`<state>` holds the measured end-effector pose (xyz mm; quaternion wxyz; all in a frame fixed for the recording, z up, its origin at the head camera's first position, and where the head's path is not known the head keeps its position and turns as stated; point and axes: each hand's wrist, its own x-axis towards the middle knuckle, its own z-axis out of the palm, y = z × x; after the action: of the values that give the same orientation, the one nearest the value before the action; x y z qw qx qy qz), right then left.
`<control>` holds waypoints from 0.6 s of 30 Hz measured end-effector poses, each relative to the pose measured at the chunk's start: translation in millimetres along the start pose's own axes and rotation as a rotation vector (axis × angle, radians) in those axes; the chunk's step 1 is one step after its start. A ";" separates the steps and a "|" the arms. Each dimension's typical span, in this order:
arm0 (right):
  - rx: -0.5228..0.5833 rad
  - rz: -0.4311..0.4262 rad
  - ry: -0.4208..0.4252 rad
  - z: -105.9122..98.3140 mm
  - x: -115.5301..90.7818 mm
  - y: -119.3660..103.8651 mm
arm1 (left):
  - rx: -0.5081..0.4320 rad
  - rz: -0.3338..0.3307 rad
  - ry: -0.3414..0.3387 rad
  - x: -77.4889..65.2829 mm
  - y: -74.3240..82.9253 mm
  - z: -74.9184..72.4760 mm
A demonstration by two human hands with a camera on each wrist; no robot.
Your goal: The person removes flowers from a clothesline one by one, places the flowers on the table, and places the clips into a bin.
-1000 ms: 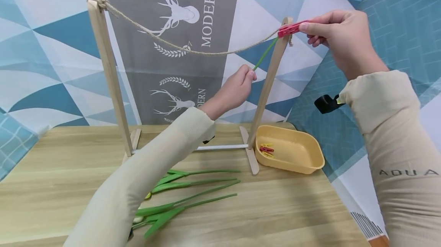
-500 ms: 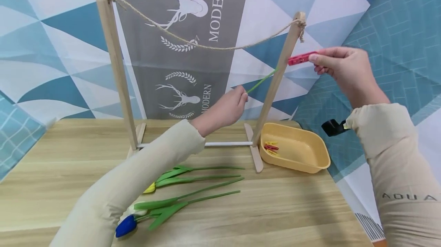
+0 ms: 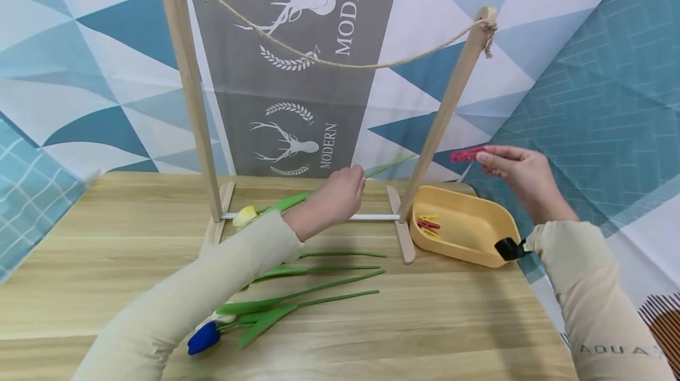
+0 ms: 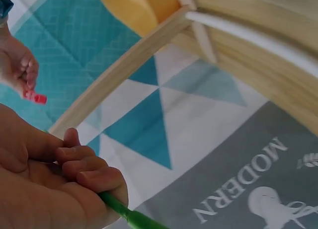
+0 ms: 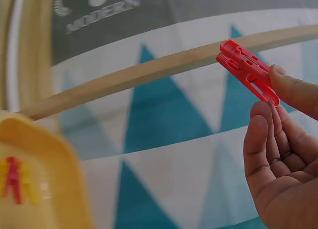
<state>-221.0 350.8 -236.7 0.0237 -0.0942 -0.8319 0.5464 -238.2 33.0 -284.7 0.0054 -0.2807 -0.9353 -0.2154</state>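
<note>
My left hand (image 3: 334,195) grips an artificial tulip (image 3: 390,163) by its green stem, in front of the wooden rope stand. Its pale yellow bloom (image 3: 245,215) sticks out to the left of the hand, and the stem end points right, toward the right post (image 3: 451,97). In the left wrist view, fingers curl round the green stem (image 4: 115,205). To the right of that post, my right hand (image 3: 523,179) pinches a red clothespin (image 5: 248,72) between thumb and fingers, above the yellow basin. A sagging rope (image 3: 345,65) hangs between the post tops, higher than both hands.
A yellow basin (image 3: 478,255) at the right post's foot holds several red and yellow clothespins (image 3: 428,225). Several tulips lie on the table (image 3: 451,328) in front, stems rightward, one with a blue bloom (image 3: 204,338). A white rod (image 3: 377,217) joins the posts low down.
Both hands have come down from the right end of the rope, with the tulip and the clothespin still held. The clothespin has moved away from the rope, and the pale bloom has come into view.
</note>
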 end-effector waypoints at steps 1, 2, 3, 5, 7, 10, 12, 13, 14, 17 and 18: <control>-0.019 0.017 -0.001 2.4 0.2 8.3 | 0.016 -0.007 -0.003 -2.7 -3.1 2.3; -0.009 0.027 -0.006 4.8 0.6 16.6 | 0.026 -0.009 -0.004 -5.4 -6.2 4.4; 0.017 0.030 -0.012 7.4 1.2 24.9 | 0.042 -0.007 0.000 -7.9 -9.7 7.1; 0.080 0.035 -0.025 11.2 1.6 40.6 | 0.060 -0.003 0.001 -13.3 -15.1 11.3; 0.139 0.046 -0.038 13.8 2.5 55.1 | 0.071 0.009 0.012 -17.8 -19.9 15.8; 0.180 0.086 -0.058 15.2 3.8 75.1 | 0.106 0.035 0.041 -22.5 -27.5 24.8; 0.163 0.112 -0.067 16.2 5.1 88.1 | 0.146 0.052 0.061 -25.1 -33.0 32.2; 0.158 0.123 -0.072 16.7 6.0 94.3 | 0.172 0.062 0.067 -26.3 -36.1 36.4; 0.149 0.132 -0.075 17.3 7.1 100.4 | 0.192 0.072 0.072 -27.5 -39.2 40.6; 0.091 0.152 -0.085 18.9 10.1 116.5 | 0.232 0.088 0.068 -30.5 -47.8 51.9; 0.067 0.158 -0.084 19.4 11.0 121.1 | 0.235 0.088 0.061 -31.2 -50.7 55.2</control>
<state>-218.7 382.0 -355.8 -0.0512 -0.1358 -0.8034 0.5775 -232.5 1.2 -359.1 0.0761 -0.3122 -0.9403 -0.1124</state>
